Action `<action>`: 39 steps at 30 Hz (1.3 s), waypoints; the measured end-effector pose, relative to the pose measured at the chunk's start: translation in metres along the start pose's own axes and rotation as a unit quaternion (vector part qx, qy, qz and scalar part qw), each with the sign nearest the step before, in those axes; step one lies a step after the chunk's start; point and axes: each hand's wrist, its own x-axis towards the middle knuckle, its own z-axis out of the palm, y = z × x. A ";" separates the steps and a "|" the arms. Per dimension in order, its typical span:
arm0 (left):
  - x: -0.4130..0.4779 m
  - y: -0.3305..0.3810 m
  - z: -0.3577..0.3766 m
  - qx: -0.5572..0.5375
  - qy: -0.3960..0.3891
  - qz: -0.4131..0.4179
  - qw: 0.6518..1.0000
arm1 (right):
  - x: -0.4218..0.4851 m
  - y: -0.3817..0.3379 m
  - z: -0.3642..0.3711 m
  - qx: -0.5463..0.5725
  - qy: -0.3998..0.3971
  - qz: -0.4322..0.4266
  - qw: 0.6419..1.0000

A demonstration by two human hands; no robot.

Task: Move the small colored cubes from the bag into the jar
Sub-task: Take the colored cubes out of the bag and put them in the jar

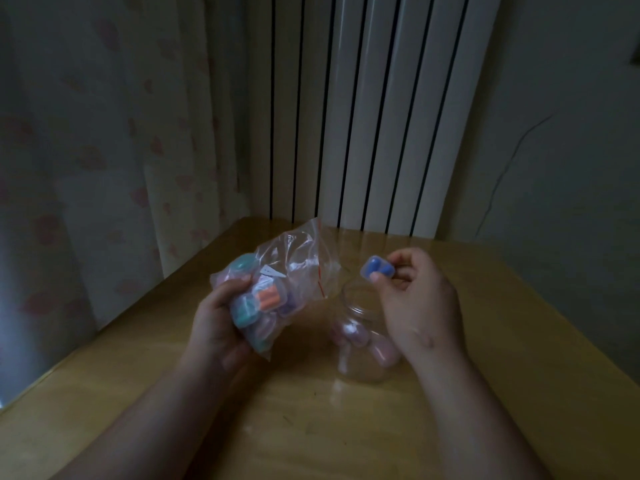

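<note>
My left hand [216, 320] grips a clear zip bag [294, 268] from below, lifted off the table; teal, orange and pale cubes [263, 299] show through the plastic. My right hand [412, 299] pinches a small blue cube [375, 268] between thumb and fingers, just above and behind the mouth of a clear plastic jar [360, 341]. The jar stands upright on the table under my right hand, with a few pinkish cubes [356, 337] lying inside it. Part of the jar is hidden by my right wrist.
The wooden table [311, 427] fills the lower view, its far edge against a white radiator [374, 116]. A patterned curtain [104, 150] hangs on the left and a plain wall [561, 150] stands on the right.
</note>
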 end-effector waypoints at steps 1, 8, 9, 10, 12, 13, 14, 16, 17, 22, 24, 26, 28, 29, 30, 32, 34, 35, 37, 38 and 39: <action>0.000 0.000 0.000 -0.001 -0.002 0.001 1.000 | 0.001 0.002 0.000 -0.006 0.009 0.009 1.000; 0.001 -0.002 0.003 0.001 -0.003 -0.005 1.000 | 0.001 0.010 0.005 -0.075 0.019 0.001 0.997; 0.001 -0.003 0.003 0.002 -0.001 -0.007 1.000 | 0.000 0.010 0.006 -0.088 0.023 -0.010 0.996; 0.000 -0.003 0.003 0.002 0.001 -0.007 1.000 | 0.000 0.009 0.008 -0.090 0.030 -0.027 0.995; -0.002 -0.003 0.005 0.007 -0.005 -0.011 1.000 | -0.002 0.005 0.013 -0.069 0.032 -0.067 0.995; -0.003 -0.003 0.006 0.011 -0.011 -0.013 1.000 | -0.003 0.003 0.014 -0.055 0.024 -0.081 0.995; -0.003 -0.004 0.007 0.016 -0.016 -0.014 1.000 | -0.004 0.002 0.016 -0.044 0.008 -0.090 0.995; -0.005 -0.003 0.008 0.022 -0.028 -0.017 0.999 | -0.007 -0.001 0.018 -0.027 -0.035 -0.098 0.994; -0.005 -0.003 0.009 0.024 -0.037 -0.020 0.999 | -0.008 -0.002 0.019 -0.021 -0.053 -0.101 0.993; -0.007 -0.005 0.007 0.055 -0.081 -0.032 0.995 | -0.013 -0.006 0.020 0.012 -0.150 -0.107 0.983; -0.006 -0.005 0.007 0.078 -0.095 -0.034 0.992 | -0.014 -0.007 0.021 0.002 -0.193 -0.110 0.975; -0.005 -0.005 0.006 0.096 -0.102 -0.030 0.990 | -0.014 -0.009 0.020 -0.009 -0.224 -0.117 0.968; -0.003 -0.005 0.005 0.100 -0.106 -0.028 0.989 | -0.014 -0.011 0.020 -0.018 -0.233 -0.124 0.964; -0.003 -0.005 0.005 0.099 -0.106 -0.026 0.989 | -0.013 -0.012 0.020 -0.024 -0.236 -0.126 0.963; -0.003 -0.005 0.005 0.095 -0.104 -0.023 0.990 | -0.013 -0.013 0.020 -0.031 -0.239 -0.128 0.962; -0.003 -0.005 0.006 0.085 -0.098 -0.018 0.991 | -0.014 -0.014 0.019 -0.045 -0.251 -0.139 0.957; -0.005 -0.006 0.007 0.081 -0.097 -0.021 0.992 | -0.014 -0.016 0.019 -0.056 -0.269 -0.147 0.950; -0.005 -0.006 0.008 0.079 -0.096 -0.023 0.992 | -0.014 -0.017 0.020 -0.055 -0.278 -0.145 0.948; -0.006 -0.005 0.008 0.076 -0.094 -0.022 0.992 | -0.014 -0.017 0.021 -0.050 -0.283 -0.142 0.947; -0.006 -0.006 0.009 0.073 -0.095 -0.022 0.993 | -0.015 -0.018 0.021 -0.047 -0.276 -0.142 0.950; -0.007 -0.006 0.009 0.069 -0.097 -0.022 0.993 | -0.015 -0.018 0.021 -0.046 -0.267 -0.142 0.952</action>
